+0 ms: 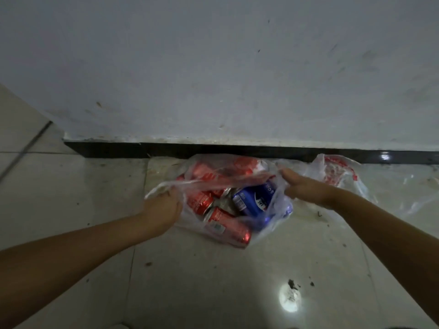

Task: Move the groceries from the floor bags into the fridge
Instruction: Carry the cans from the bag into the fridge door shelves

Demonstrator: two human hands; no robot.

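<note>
A thin clear plastic bag [273,219] with red print lies on the tiled floor against the wall. Inside it lie several red soda cans [228,225] and blue soda cans [255,201], all on their sides. My left hand [161,210] grips the bag's left edge, and my right hand [303,187] grips its right edge. Between the two hands the bag's mouth is stretched wide. The fridge is out of view.
A second clear bag [337,172] with red print lies to the right, against the black skirting board [166,149]. The scuffed white wall [213,67] rises right behind both bags. Dirt specks and a bright light spot [289,299] mark the floor nearer me.
</note>
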